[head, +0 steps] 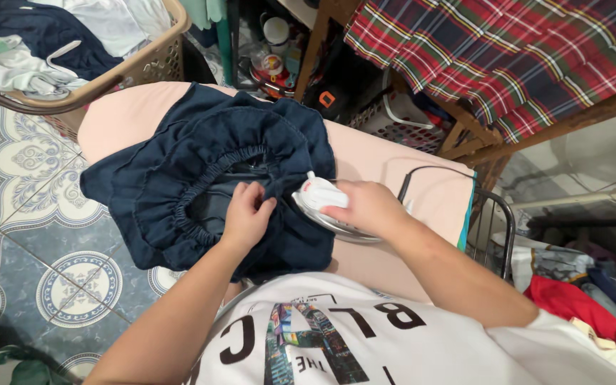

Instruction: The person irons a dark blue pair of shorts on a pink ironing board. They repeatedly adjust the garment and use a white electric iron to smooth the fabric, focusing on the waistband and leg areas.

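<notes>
A dark navy garment with an elastic waistband lies bunched over the pink ironing board. My left hand pinches the fabric at the waistband's near edge. My right hand grips the handle of a white electric iron, whose soleplate rests on the garment just right of my left hand. The iron's black cord runs off toward the board's right end.
A tan laundry basket full of clothes stands at the upper left. A plaid cloth covers a wooden frame at the upper right. Loose clothes, one red, pile at the right. Patterned tile floor lies left.
</notes>
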